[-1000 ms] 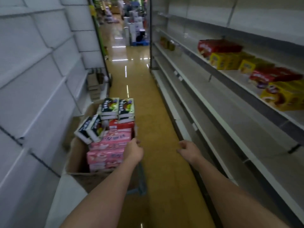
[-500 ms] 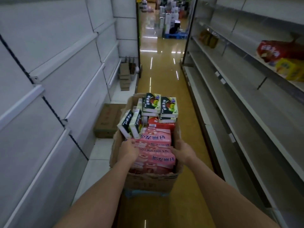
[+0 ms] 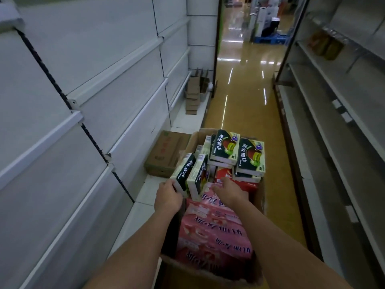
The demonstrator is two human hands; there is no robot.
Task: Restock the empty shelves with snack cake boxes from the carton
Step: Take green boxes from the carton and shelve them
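Observation:
An open cardboard carton (image 3: 260, 203) stands on the aisle floor in front of me, full of snack cake boxes. Pink boxes (image 3: 216, 232) fill its near half, a red box (image 3: 225, 176) lies behind them, and dark green boxes (image 3: 250, 157) are stacked at the back. Two more green boxes (image 3: 188, 176) lean on edge at the carton's left side. My left hand (image 3: 167, 198) grips the near corner of the outer leaning box. My right hand (image 3: 228, 189) reaches over the pink boxes, fingers extended beside the inner leaning box and touching the red box.
Bare white shelves (image 3: 87, 97) line the left side and bare grey shelves (image 3: 337, 130) the right. A closed brown carton (image 3: 166, 153) lies on the left base shelf, with flattened cardboard (image 3: 194, 94) stacked farther along. Yellow aisle floor (image 3: 241, 109) runs ahead to distant stacked goods (image 3: 264, 19).
My view swung left from the stocked right shelves to the carton. Both hands moved forward inside it, the left taking hold of the leaning green box, the right reaching toward the red box.

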